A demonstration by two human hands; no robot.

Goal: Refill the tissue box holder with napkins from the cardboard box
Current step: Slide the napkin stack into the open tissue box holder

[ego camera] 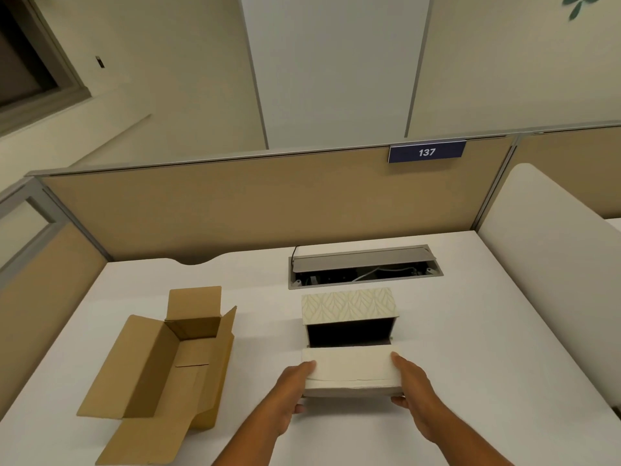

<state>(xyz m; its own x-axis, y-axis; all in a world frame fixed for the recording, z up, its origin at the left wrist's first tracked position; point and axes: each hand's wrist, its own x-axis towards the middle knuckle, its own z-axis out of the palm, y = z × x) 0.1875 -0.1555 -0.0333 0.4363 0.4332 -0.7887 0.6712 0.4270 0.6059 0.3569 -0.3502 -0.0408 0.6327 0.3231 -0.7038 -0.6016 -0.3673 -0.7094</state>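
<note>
A thick stack of white napkins [353, 368] is held between my two hands just in front of the tissue box holder [349, 307]. The holder is a leaf-patterned box lying with its dark open side facing me. My left hand [292, 388] grips the stack's left end, thumb on top. My right hand [413, 385] grips its right end. The stack's far edge sits at the holder's opening. The brown cardboard box [161, 364] lies open on the white desk to the left, flaps spread, its inside bare of napkins.
A grey cable hatch [364, 267] stands open in the white desk [487, 331] behind the holder. Tan cubicle partitions [235, 210] wall the back and left. A white rounded panel [544, 247] rises at the right. A blue sign reads 137 [426, 152].
</note>
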